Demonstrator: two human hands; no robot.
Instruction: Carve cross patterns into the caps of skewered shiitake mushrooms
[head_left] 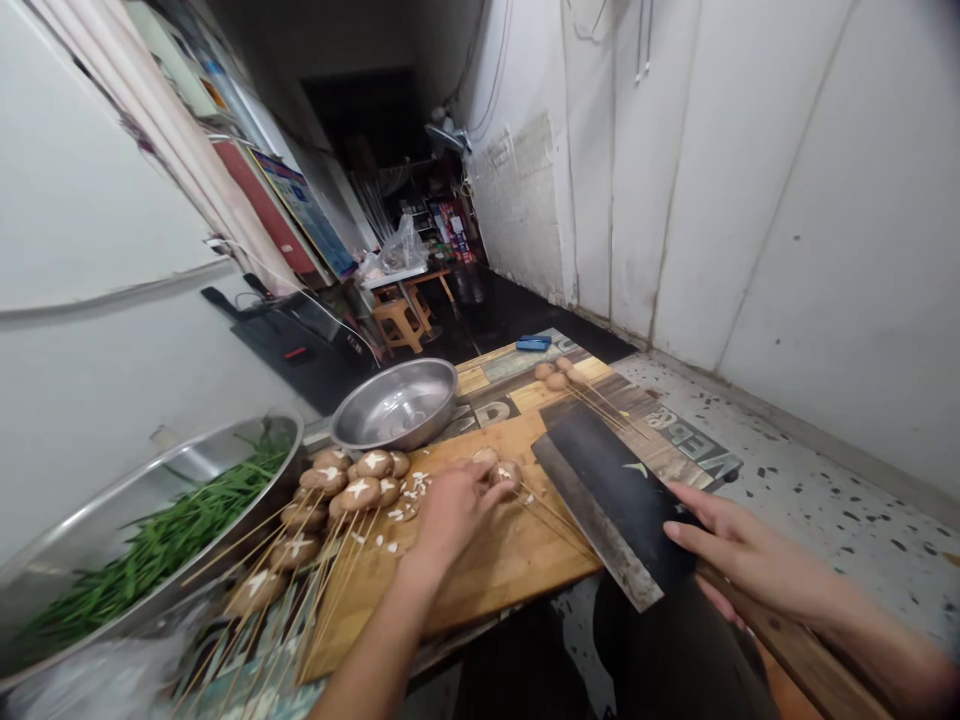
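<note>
My right hand [739, 550] is wrapped round a cleaver [615, 490] with a wooden handle. Its broad dark blade hangs tilted over the right edge of the wooden cutting board [457, 590]. On the board, my left hand [457, 505] has thumb and fingers closed about a brown mushroom [508, 473] on skewers [555, 522] that point toward the lower right. White mushroom trimmings [409, 495] lie scattered left of that hand. Beside them is a pile of skewered mushrooms [360, 492], several with white crosses cut in their caps, their sticks pointing toward me.
A steel bowl [439, 400] stands behind the board. At left, a large steel basin [281, 490] holds green cut vegetables [172, 540]. More skewered mushrooms [556, 381] and a blue object [533, 343] lie on the table's far side. A wall [720, 200] runs along the right.
</note>
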